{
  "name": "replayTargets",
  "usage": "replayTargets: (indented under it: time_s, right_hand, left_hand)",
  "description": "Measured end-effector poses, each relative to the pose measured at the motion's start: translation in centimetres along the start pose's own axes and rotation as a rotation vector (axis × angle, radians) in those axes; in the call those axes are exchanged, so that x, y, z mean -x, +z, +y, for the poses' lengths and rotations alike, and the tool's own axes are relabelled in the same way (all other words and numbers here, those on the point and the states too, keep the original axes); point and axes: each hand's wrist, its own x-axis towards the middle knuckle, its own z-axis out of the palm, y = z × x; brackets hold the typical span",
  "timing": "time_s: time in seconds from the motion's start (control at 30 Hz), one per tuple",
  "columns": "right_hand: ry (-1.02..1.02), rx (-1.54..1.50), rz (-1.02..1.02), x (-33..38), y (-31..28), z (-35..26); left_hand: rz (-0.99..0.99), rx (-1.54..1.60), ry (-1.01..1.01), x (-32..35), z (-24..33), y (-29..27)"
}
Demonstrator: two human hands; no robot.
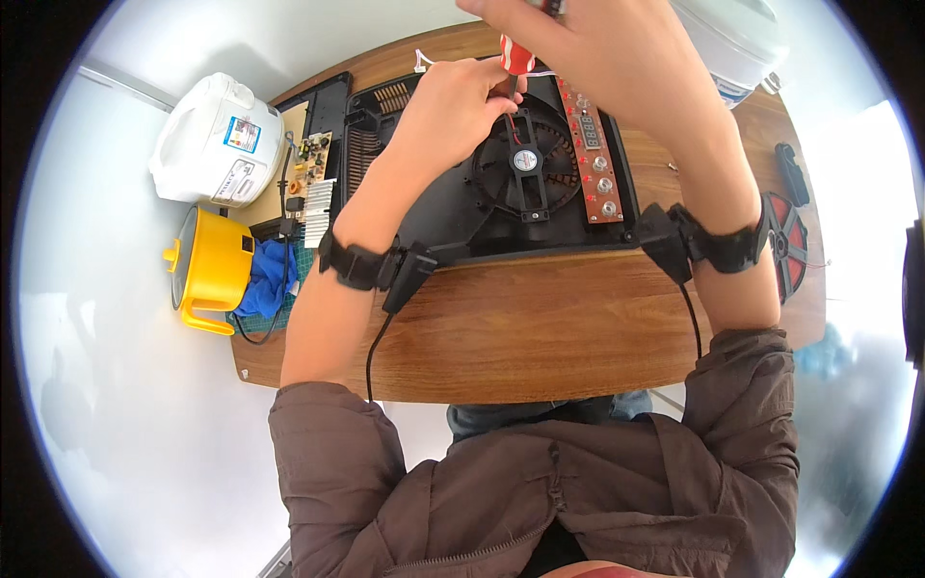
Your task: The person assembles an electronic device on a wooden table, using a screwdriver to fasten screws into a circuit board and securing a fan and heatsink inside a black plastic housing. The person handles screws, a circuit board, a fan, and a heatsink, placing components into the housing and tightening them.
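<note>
A screwdriver with a red and white handle [517, 56] points down at the upper end of a black cooling fan [482, 178]. My right hand [602, 53] is closed around the top of its handle, partly cut off by the picture's upper edge. Close to the tip, the fingers of my left hand [448, 101] pinch around the shaft; whether they also hold a screw is hidden. The fan sits in an open black appliance housing [414, 226]. Along the housing's right side lies a reddish circuit board [602, 178] with a small display and several round buttons.
Left of the housing are a circuit board with a silver heat sink [318, 212], a white rice cooker [226, 144], a yellow pot [217, 260] and a blue cloth [268, 279]. A red and black fan-like part [788, 246] lies right; another white appliance [737, 34] stands behind.
</note>
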Motion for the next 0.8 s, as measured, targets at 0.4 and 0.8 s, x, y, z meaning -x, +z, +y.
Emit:
replayTargets:
  time_s: [0.4,0.8]
  right_hand:
    - [0.055,-0.021,-0.153,-0.1,3.0,4.5]
    - [0.010,-0.055,-0.205,-0.5,3.1,4.4]
  left_hand:
    - [-0.065,-0.038,-0.059,-0.8,-3.1,2.4]
    - [-0.088,0.020,-0.137,-0.9,-3.1,2.3]
